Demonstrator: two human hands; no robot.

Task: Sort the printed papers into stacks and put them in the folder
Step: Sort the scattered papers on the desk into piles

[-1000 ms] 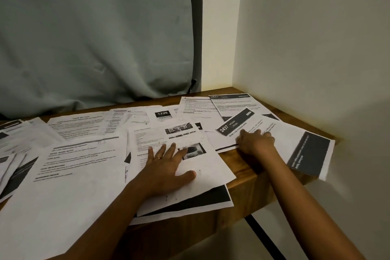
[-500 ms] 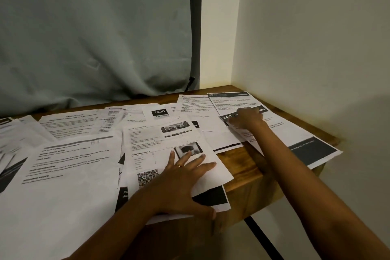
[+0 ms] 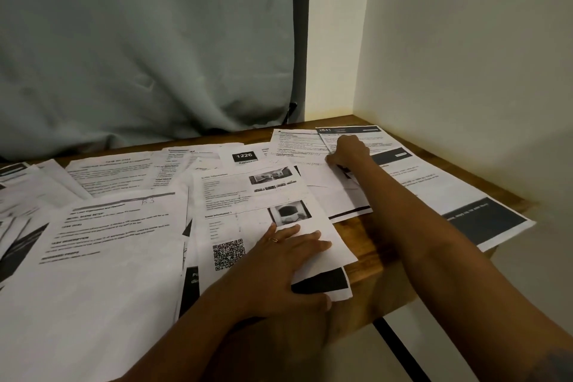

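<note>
Printed papers lie scattered and overlapping across a wooden table [image 3: 383, 246]. My left hand [image 3: 286, 262] rests flat, fingers spread, on a sheet with photos and a QR code [image 3: 245, 198] near the front edge, its thumb by a black-banded sheet [image 3: 322, 282] underneath. My right hand [image 3: 348, 150] reaches to the far right corner. Its fingers are curled down onto the papers there and grip a sheet just below the page headed 2641 [image 3: 369, 130]. A large sheet with a dark band [image 3: 483, 217] lies under my right forearm and overhangs the table's edge. No folder is in view.
A grey curtain [image 3: 139, 40] hangs behind the table and a pale wall [image 3: 465, 56] closes the right side. A sheet marked 1226 [image 3: 244, 156] sits mid-back, and a big text page [image 3: 102, 245] covers the left front. More sheets pile at the far left.
My right hand has slid away from me toward the back corner, taking the dark-headed 2437 sheet along. My left hand has drawn the photo sheet nearer the front edge.
</note>
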